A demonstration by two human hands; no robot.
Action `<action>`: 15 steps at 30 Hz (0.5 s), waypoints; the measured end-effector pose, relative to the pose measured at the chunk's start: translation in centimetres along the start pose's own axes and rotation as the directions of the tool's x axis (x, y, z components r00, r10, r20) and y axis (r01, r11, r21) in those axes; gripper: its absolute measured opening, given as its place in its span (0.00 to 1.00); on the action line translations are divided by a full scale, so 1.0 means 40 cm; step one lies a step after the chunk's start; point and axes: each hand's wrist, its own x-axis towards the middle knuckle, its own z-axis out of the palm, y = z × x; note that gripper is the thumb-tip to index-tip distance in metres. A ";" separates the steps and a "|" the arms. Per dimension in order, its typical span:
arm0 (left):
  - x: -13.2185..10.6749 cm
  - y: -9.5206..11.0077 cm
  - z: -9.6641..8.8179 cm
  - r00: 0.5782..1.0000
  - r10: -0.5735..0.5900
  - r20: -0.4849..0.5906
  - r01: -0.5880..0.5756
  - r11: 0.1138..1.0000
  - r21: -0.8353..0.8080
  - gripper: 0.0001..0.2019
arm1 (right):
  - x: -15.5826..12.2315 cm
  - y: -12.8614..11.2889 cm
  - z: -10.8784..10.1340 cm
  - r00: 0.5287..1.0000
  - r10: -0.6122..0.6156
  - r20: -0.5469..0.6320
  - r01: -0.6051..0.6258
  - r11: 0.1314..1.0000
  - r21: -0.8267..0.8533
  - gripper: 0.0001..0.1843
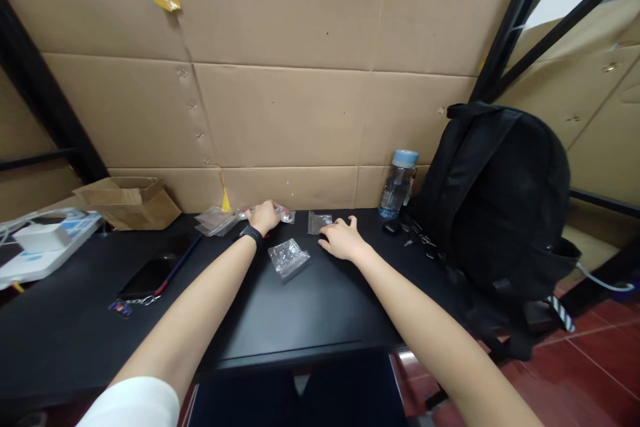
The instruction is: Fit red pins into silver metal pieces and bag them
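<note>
My left hand (264, 217), with a dark band on its wrist, reaches to the back of the desk. It rests at a clear plastic packet (286, 214) with small red and white items inside; its fingertips are hidden, so its grip cannot be made out. Flattened clear bags (216, 221) lie just left of it. My right hand (343, 239) is palm down with fingers apart, beside a small clear plastic bag (319, 221) at its fingertips. Between and nearer than the hands lies another crumpled clear bag (289, 258).
A water bottle (397, 185), keys (419, 236) and a black backpack (500, 207) stand or lie on the right. Leftward are a phone (150, 277), an open cardboard box (133, 205) and a white power strip (47, 250). A cardboard wall (280, 113) closes off the black desk's back.
</note>
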 end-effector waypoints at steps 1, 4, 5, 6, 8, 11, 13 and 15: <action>0.002 0.007 0.005 1.000 0.005 -0.014 -0.004 1.000 0.022 0.19 | -0.004 0.002 -0.002 1.000 -0.003 0.002 0.003 1.000 0.002 0.15; -0.015 0.024 0.010 0.991 0.067 -0.117 -0.051 0.990 0.134 0.20 | -0.008 0.002 -0.002 1.000 -0.011 0.012 0.011 1.000 0.011 0.15; -0.026 0.029 0.008 0.982 0.104 -0.158 -0.079 0.984 0.160 0.20 | -0.007 0.001 0.001 1.000 -0.013 0.011 0.013 1.000 0.012 0.15; -0.037 0.033 0.004 0.972 0.143 -0.187 -0.112 0.979 0.170 0.18 | -0.005 0.000 0.003 1.000 -0.016 0.007 0.016 1.000 0.012 0.15; -0.059 0.038 -0.007 0.956 0.229 -0.184 -0.205 0.969 0.138 0.14 | -0.001 -0.001 0.008 1.000 -0.031 0.001 0.031 0.999 0.024 0.15; -0.089 0.031 -0.025 0.898 0.433 -0.072 -0.431 0.901 0.042 0.14 | 0.004 0.004 0.008 0.995 -0.104 -0.010 0.104 0.989 0.104 0.18; -0.114 0.018 -0.031 0.813 0.582 -0.012 -0.582 0.813 0.005 0.20 | 0.006 0.015 0.000 0.989 -0.139 -0.043 0.144 0.977 0.155 0.20; -0.144 0.003 -0.033 0.753 0.657 0.042 -0.657 0.754 -0.008 0.27 | 0.005 0.030 -0.009 0.988 -0.139 -0.069 0.149 0.974 0.172 0.19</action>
